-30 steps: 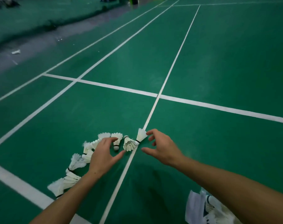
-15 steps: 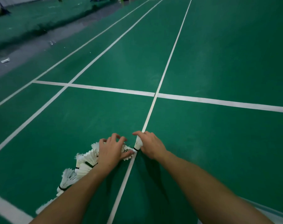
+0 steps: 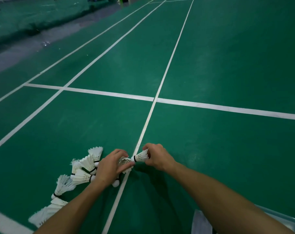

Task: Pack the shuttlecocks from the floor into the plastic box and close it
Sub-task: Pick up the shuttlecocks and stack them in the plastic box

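Right hand: the right hand (image 3: 157, 157) is pinching a single shuttlecock (image 3: 140, 157) by its feather skirt, fingers curled round it; the cork end is pointing toward the left hand.
Left hand: the left hand (image 3: 109, 168) is gripping a shuttlecock stack (image 3: 125, 163), fingers and thumb curling over the feathers; one cork tip is showing just below the palm.
Gap between hands: the single shuttlecock's cork is sitting right at the mouth of the stack held in the left hand; whether the two are touching cannot be told.
Loose shuttlecocks: a row of white feathered shuttlecocks (image 3: 83, 171) is lying on the floor beyond the left hand's outer side, trailing down along the left forearm toward the lower edge.
Plastic box: a translucent plastic box (image 3: 278, 220) is showing only in part beneath the right forearm, well behind the right hand.
Floor: the green court floor (image 3: 210, 73) is lying under everything; a white court line (image 3: 144, 127) is running out ahead from between the two hands.
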